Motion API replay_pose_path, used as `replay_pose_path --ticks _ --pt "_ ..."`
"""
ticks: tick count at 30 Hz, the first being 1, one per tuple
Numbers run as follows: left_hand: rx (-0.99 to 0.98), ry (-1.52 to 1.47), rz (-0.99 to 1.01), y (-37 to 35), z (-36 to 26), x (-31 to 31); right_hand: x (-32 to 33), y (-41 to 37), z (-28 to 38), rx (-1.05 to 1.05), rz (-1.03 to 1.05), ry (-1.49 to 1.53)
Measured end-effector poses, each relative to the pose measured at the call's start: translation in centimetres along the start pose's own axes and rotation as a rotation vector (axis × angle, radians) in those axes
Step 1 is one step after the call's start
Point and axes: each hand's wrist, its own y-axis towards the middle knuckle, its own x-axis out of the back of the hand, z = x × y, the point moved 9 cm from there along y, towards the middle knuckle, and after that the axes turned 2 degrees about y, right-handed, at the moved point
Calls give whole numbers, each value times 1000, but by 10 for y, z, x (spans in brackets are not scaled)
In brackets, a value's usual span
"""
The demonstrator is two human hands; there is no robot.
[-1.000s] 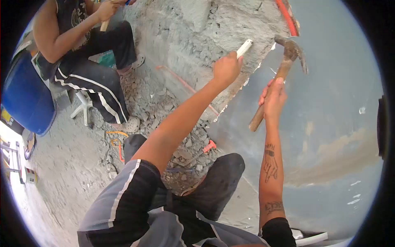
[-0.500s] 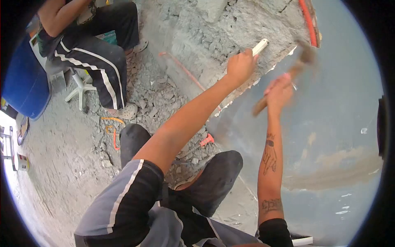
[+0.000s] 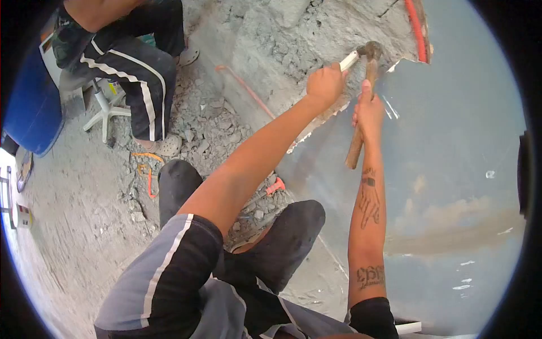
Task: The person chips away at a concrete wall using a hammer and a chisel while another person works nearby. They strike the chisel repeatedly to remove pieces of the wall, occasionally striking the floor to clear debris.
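Observation:
My left hand (image 3: 326,86) is closed around a chisel whose pale end (image 3: 349,60) sticks out above the fist; its lower part is hidden by the hand and arm. My right hand (image 3: 368,113) grips a wooden-handled hammer (image 3: 354,150). The dark hammer head (image 3: 372,51) is at the chisel's pale end and appears to touch it. Both hands are over the edge between broken, rough concrete (image 3: 316,34) and a smooth grey painted wall (image 3: 451,141).
Rubble (image 3: 209,130) covers the floor beside the broken wall. A red corrugated conduit (image 3: 416,31) and a thin pinkish pipe (image 3: 245,87) come out of it. An orange-handled tool (image 3: 275,186) lies near my knees. Another person (image 3: 141,73) sits at the left, near a blue barrel (image 3: 34,101).
The hammer has swung left from over the grey wall onto the chisel's end. My left hand has shifted only slightly. The camera view has moved a little.

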Motion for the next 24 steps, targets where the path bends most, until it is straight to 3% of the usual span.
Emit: replay_pose_path --ticks 1,3,4,5,7,9,13,15,17,18,20,24 --pt "8 6 18 2 1 1 1 -6 1 6 0 -3" --pt "14 9 30 5 0 3 13 -13 8 89 -85 332" --pt "20 6 23 5 -1 4 6 3 -8 95 -84 332" --pt "27 4 26 1 -1 4 8 23 -33 214 -230 175" --pt "32 21 22 3 -1 3 12 12 -18 322 -378 20" --pt "43 29 25 1 -1 0 -8 10 -24 72 -40 -18" --pt "27 -34 71 10 12 -3 -4 -5 -21 1 -22 180" --pt "5 -42 92 15 34 -11 4 -22 -23 22 -110 368" --pt "-198 -184 49 14 65 -29 15 -37 -18 29 -129 398" --pt "-209 -177 44 17 73 -28 21 -40 -14 39 -156 430" --pt "-170 -205 123 18 85 -43 36 -43 -15 60 -145 399" --pt "22 -13 167 -19 31 -5 42 -57 -5 124 -117 331"
